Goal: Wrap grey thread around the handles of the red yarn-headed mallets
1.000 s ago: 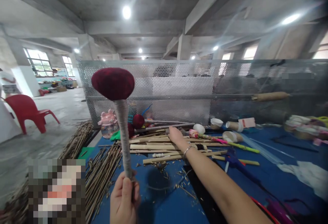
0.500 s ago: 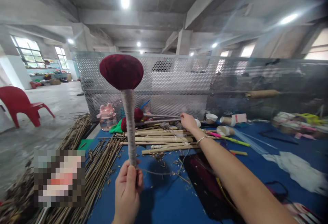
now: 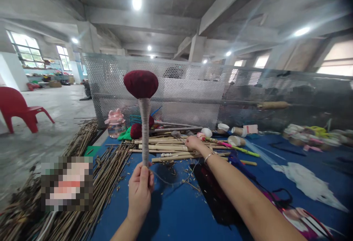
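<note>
My left hand [image 3: 141, 183] is closed around the lower end of a mallet-like stick, held upright above the table. Its shaft [image 3: 145, 130] is wound with grey cord, and its rounded head [image 3: 141, 83] is covered in dark red velvety cloth. A thin grey cord [image 3: 168, 183] trails from beside this hand across the blue tabletop. My right hand [image 3: 194, 143], with a bracelet at the wrist, reaches over the pale sticks [image 3: 162, 147], close to grey yarn bundles [image 3: 176, 134]. Its fingers are drawn together; whatever they hold is hidden.
Two similar red heads [image 3: 136, 131] lie behind the shaft. A pink-lidded jar [image 3: 115, 123] stands at the back left, beside brown stalks [image 3: 107, 182]. Paper cups [image 3: 235, 140] and a white plastic bag [image 3: 310, 184] lie to the right. A perforated metal panel [image 3: 190, 90] rises behind.
My right hand has come nearer and slightly left, from the grey rods to the pale sticks. The mallet-like stick in my left hand now stands a bit farther right and its head lower.
</note>
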Demonstrator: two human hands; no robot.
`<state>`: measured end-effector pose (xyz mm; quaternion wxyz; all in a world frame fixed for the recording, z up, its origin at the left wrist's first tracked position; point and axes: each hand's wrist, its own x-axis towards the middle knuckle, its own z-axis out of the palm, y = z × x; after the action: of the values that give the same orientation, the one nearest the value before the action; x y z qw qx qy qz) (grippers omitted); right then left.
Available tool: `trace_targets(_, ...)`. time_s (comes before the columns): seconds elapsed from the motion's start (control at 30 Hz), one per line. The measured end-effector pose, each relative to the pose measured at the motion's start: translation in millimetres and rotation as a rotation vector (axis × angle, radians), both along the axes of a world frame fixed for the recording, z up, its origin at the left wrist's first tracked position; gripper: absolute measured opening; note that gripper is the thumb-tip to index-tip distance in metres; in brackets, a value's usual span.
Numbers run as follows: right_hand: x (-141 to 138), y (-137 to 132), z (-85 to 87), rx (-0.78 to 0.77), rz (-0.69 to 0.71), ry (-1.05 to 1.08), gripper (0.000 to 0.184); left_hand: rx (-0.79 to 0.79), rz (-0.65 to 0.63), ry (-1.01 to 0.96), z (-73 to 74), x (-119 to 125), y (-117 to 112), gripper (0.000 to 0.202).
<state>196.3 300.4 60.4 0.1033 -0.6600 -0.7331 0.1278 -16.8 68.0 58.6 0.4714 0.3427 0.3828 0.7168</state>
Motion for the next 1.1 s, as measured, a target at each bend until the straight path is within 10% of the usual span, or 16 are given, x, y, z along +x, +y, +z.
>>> trace_targets(0.43,-43.3,40.5,142.8,-0.027,0.102,0.908,0.016,-0.018,0.024,0.045,-2.0,-4.6,8.4,0.039)
trace_targets(1.1,-10.7,40.3,277.0,0.639,0.39,0.867,0.016,0.002,0.015,0.064,-4.8,-4.2,9.7,0.038)
